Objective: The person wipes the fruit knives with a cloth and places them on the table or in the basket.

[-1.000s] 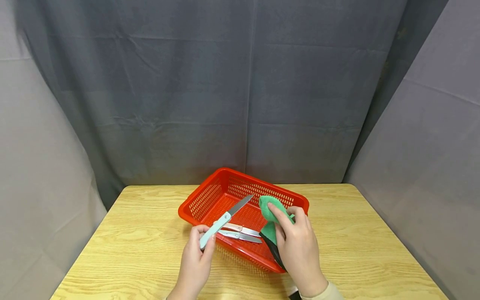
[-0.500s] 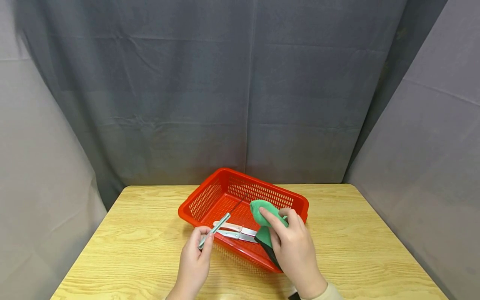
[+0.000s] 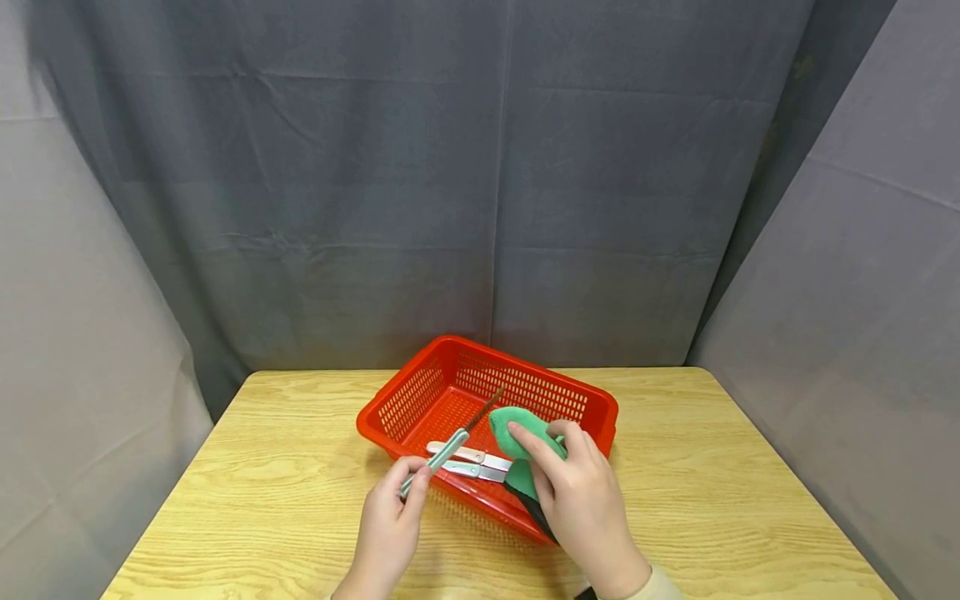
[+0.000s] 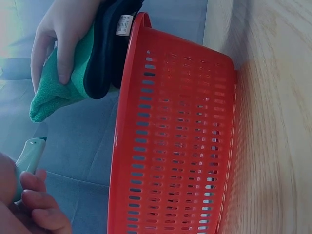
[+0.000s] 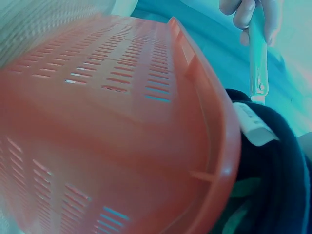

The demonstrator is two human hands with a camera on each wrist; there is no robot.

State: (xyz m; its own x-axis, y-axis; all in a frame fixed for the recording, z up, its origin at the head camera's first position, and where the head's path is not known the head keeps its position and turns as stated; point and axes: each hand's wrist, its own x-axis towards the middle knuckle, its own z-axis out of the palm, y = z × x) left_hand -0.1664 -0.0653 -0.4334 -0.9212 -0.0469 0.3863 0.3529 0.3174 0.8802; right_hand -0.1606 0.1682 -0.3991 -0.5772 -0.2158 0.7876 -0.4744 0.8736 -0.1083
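Observation:
My left hand (image 3: 386,517) grips a folding knife (image 3: 442,454) by its mint-green handle, blade unfolded and pointing up and away over the basket. The knife is turned edge-on, so the blade looks like a thin dark line. My right hand (image 3: 588,500) holds a folded green cloth (image 3: 517,429) with a black border, index finger laid along it. A small gap separates cloth and blade; in the left wrist view the cloth (image 4: 73,87) hangs just above the knife's handle (image 4: 31,153). Below both hands, a pink-handled knife (image 3: 468,454) and a pale mint-handled knife (image 3: 461,469) lie in the basket.
The red perforated plastic basket (image 3: 375,421) stands at an angle on the wood-grain table (image 3: 262,483). Grey cloth (image 3: 337,208) hangs behind the table, with paler cloth at both sides. A white label (image 4: 124,25) shows on the cloth's black border.
My right hand has brought the cloth left and slightly down, nearer the knife. The knife in my left hand has rolled from showing the flat of its blade to edge-on.

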